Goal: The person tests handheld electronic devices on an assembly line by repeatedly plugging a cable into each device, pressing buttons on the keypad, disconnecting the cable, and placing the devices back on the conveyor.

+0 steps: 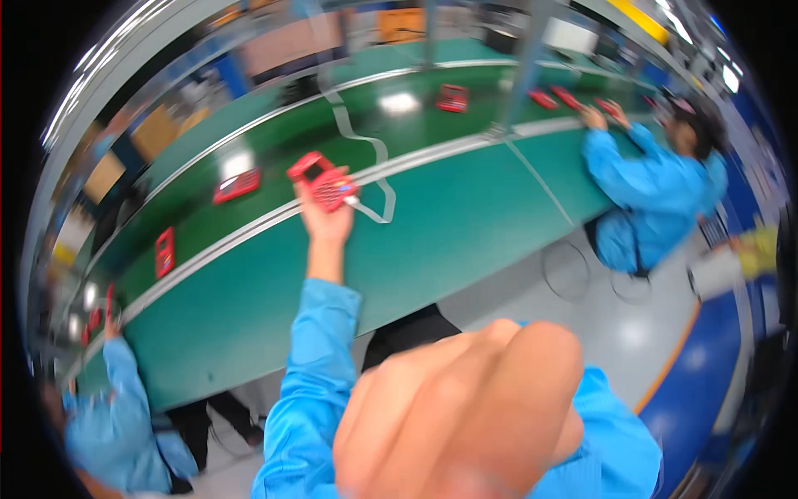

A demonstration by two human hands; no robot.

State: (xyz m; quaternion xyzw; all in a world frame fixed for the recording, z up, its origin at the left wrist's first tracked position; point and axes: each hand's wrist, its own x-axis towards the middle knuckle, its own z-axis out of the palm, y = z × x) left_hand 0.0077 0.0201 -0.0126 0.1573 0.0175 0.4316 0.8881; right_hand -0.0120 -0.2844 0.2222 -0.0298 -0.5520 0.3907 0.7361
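- Head view: the left hand [326, 218] is stretched out over the green desk [465, 224], its grip pinched around a red handheld device [324, 180] that is held tilted above the desk's pale edge strip.
- The right hand [465, 407] is close to the camera, blurred, fingers curled together into a loose fist; nothing shows in it, and I cannot tell if it holds something.
- Left of the grip, further red devices [237, 185] lie flat on the desk's belt; another [452, 98] lies beyond and to the right of it.
- Judgement: holding well here means keeping the fingers on the device's edges, clear of its keys and screen, and keeping it level over the desk.
- A co-worker in a blue coat [657, 187] handles red pieces far right of the grip; another blue sleeve [125, 366] reaches in at lower left.
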